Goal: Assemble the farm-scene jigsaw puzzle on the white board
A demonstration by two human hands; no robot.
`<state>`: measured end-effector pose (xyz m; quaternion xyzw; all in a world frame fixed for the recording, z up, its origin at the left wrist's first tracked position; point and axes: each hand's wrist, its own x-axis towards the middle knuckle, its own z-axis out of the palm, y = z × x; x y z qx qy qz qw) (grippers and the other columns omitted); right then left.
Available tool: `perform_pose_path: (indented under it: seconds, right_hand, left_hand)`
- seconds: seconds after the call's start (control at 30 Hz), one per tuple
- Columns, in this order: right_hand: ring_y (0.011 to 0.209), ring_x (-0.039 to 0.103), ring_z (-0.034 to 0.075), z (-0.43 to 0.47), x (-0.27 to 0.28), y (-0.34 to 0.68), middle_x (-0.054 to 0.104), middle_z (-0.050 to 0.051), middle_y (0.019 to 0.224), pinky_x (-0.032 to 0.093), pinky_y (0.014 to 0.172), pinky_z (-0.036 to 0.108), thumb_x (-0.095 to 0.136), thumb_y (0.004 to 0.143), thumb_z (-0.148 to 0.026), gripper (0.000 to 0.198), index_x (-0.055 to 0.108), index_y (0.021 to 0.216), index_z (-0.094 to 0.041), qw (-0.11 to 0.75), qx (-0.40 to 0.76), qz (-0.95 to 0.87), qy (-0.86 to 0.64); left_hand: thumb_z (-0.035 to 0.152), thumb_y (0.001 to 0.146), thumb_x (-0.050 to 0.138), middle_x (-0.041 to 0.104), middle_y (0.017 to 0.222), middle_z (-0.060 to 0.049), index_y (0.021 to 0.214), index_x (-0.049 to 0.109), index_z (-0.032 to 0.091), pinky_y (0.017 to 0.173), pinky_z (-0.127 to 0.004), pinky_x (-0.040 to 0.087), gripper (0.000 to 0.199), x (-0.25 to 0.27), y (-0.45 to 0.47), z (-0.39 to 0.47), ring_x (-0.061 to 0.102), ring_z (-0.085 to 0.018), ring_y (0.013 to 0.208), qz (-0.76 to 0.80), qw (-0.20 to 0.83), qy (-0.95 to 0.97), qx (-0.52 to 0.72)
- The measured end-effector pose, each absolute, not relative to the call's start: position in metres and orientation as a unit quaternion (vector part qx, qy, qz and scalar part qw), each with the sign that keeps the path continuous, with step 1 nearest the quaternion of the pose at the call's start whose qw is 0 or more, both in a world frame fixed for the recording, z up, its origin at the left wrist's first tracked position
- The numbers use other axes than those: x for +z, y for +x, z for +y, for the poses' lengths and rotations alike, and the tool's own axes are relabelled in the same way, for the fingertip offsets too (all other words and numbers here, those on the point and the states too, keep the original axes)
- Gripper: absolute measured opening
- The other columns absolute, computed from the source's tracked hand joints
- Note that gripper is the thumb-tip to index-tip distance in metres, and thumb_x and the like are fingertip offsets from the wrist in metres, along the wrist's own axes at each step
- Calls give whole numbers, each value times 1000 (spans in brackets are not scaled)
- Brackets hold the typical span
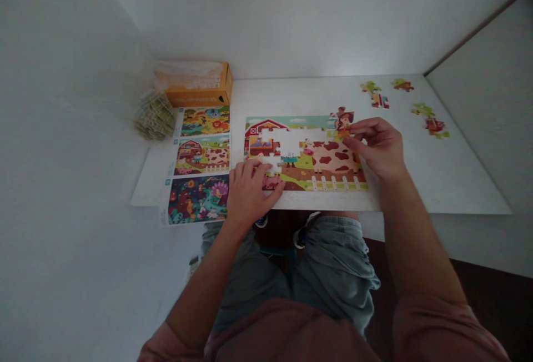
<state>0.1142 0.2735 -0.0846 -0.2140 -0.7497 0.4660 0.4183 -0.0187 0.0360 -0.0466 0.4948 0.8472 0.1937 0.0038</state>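
A partly assembled farm jigsaw puzzle lies on the white table, showing a red barn, a spotted cow and a white fence. White gaps show around its middle and near the lower left. My right hand pinches a puzzle piece with a brown-haired figure on it, over the puzzle's upper right part. Whether that piece touches the puzzle below, I cannot tell. My left hand rests with its fingers spread on the puzzle's lower left corner, partly hiding a pink pig.
Several loose puzzle pieces lie at the table's back right. On the left is a sheet of sample pictures. Behind it stand a yellow box and a clear bag of puzzle pieces. White walls border the table.
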Motion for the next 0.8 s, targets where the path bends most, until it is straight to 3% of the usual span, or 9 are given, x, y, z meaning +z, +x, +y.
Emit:
perform_pose_path:
  seconds: [0.57, 0.8]
  right_hand:
    - [65, 50, 13, 278, -95, 111, 52, 5, 81, 40, 59, 28, 62, 53, -14, 33, 50, 83, -19, 461, 442, -742, -203]
    - [68, 51, 14, 278, -97, 109, 53, 5, 81, 40, 57, 28, 63, 47, -5, 41, 50, 82, -22, 470, 406, -754, -216]
  left_hand:
    - [42, 69, 37, 34, 107, -2, 99, 40, 27, 84, -41, 23, 33, -52, -22, 31, 28, -22, 99, 844, -2, 494, 209]
    - [42, 69, 37, 35, 106, -3, 99, 40, 26, 84, -41, 23, 34, -54, -23, 30, 28, -23, 99, 844, -2, 491, 216]
